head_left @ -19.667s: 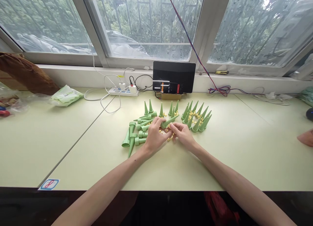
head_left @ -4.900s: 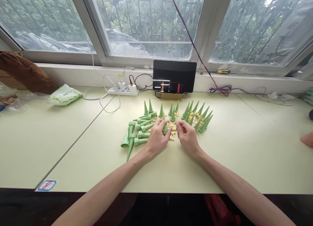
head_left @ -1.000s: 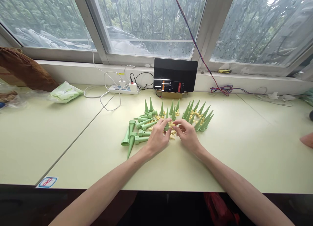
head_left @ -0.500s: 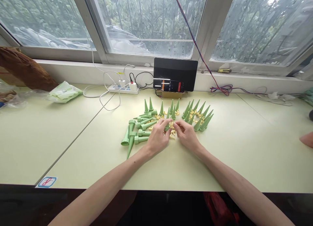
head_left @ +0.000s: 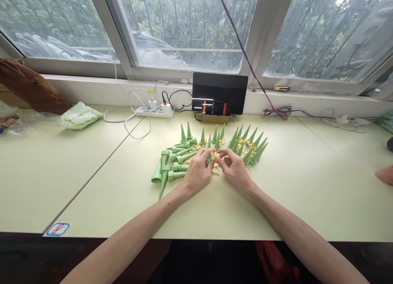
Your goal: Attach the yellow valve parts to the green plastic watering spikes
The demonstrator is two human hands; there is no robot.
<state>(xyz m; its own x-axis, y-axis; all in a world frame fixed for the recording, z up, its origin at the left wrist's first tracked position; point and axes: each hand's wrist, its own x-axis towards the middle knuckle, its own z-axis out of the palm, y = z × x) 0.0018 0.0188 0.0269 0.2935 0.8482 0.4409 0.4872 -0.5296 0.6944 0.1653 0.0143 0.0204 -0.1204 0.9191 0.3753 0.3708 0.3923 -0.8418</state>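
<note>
My left hand [head_left: 199, 170] and my right hand [head_left: 235, 169] meet fingertip to fingertip above the table. Both are closed in a pinch around a small yellow plastic piece [head_left: 214, 154], partly hidden by the fingers. An upright green plastic spike [head_left: 209, 142] stands just behind my left fingers. More loose yellow pieces [head_left: 216, 169] lie below the fingertips. Left of my left hand, several green spikes with ribbed caps [head_left: 176, 175] lie on their sides. A group of upright green spikes [head_left: 259, 153] stands beyond my right hand, with yellow pieces among them.
A phone showing a timer [head_left: 216, 108] leans on a black tablet [head_left: 220, 87] at the back. To the left are a power strip [head_left: 156, 112] with cables and a green-white packet [head_left: 81, 115]. Bundled wires [head_left: 281, 112] lie back right. Another person's skin [head_left: 385, 175] shows at the right edge.
My fingertips have come closer together, and the yellow piece between them shows more. The right index finger is more bent. The spikes stay in place.
</note>
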